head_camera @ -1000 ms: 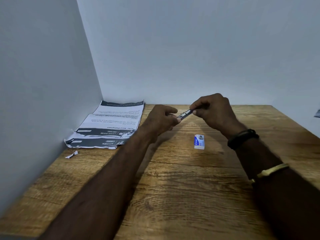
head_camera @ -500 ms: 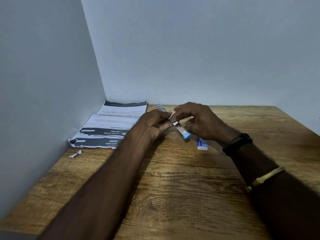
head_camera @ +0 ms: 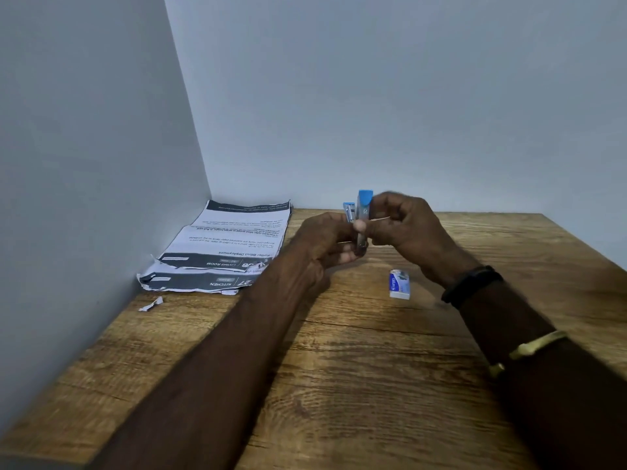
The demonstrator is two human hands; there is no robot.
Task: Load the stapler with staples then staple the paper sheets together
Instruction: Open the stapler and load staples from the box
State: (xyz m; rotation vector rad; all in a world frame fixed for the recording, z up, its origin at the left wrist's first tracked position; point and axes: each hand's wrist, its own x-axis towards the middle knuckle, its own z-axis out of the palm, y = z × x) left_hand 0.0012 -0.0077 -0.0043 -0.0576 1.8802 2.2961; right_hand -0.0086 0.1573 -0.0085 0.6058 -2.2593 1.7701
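A small blue and silver stapler (head_camera: 362, 212) stands almost upright in the air above the wooden table (head_camera: 339, 385), held between both hands. Its two blue-tipped arms are spread apart at the top. My left hand (head_camera: 325, 245) grips its lower end and my right hand (head_camera: 400, 225) pinches the taller arm from the right. A small white and blue staple box (head_camera: 399, 284) lies on the table just below my right wrist. The printed paper sheets (head_camera: 227, 249) lie in the far left corner against the walls, with torn front edges.
A torn scrap of paper (head_camera: 151, 304) lies in front of the sheets near the left wall. Grey walls close off the table at the left and the back. My right wrist carries a black band and a gold bracelet.
The stapler has swung from lying slanted between my hands to standing nearly upright with its blue ends on top. Both hands have lifted slightly and stayed on it.
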